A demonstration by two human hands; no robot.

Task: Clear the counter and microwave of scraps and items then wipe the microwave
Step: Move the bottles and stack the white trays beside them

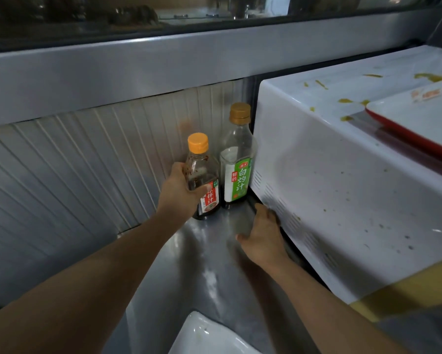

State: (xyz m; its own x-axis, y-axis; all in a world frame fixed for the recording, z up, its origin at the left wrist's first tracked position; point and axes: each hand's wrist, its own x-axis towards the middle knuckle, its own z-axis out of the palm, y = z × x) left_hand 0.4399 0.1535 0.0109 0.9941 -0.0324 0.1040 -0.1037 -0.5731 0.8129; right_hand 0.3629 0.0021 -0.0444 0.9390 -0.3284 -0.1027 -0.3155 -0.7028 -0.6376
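Steel runs under everything: the table (179,264) is bare metal, backed by a ribbed wall panel. Your left hand (179,190) wraps its fingers round the small bottle (202,175) with the orange cap, which stands in the corner touching the taller bottle (237,159). Your right hand (262,237) rests at the lower edge of the microwave (342,175), fingers curled loosely against it, holding nothing. Yellow splashes (345,100) dot the microwave top, where a red-rimmed tray (406,134) lies. Lift the small bottle straight up so it does not tip its neighbour, then take the taller one. A white dish (204,335) waits near you.
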